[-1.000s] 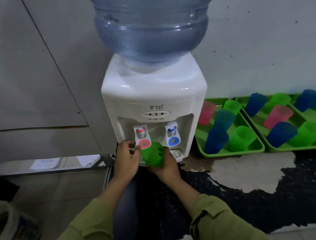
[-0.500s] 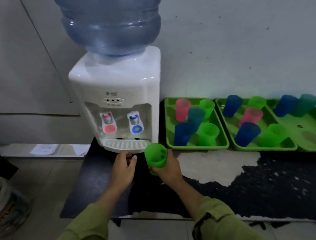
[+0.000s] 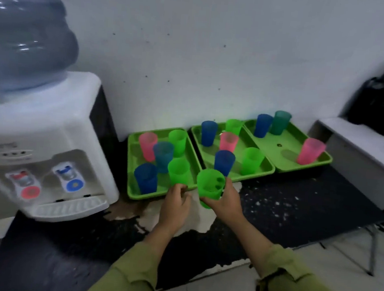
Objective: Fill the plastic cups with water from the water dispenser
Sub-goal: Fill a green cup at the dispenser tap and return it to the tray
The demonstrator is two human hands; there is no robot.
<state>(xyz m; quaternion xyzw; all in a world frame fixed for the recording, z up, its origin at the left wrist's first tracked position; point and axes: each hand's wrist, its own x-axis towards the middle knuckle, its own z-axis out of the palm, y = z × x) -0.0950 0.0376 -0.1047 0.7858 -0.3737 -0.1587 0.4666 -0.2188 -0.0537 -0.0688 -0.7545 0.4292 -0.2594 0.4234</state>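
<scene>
While gripped upright in a person's right hand (image 3: 225, 203), fingers wrapped round its side, a green plastic cup (image 3: 209, 188) is held over the dark countertop (image 3: 296, 206), at the front rims where two green trays meet. The left hand (image 3: 174, 202) is beside it, fingers loosely curled and holding nothing, close to the left tray (image 3: 131, 163), which carries five cups. The middle tray (image 3: 268, 169) holds five, the right tray (image 3: 324, 158) three. The white water dispenser (image 3: 49, 138), topped by a blue bottle (image 3: 27, 40), stands well to the left.
</scene>
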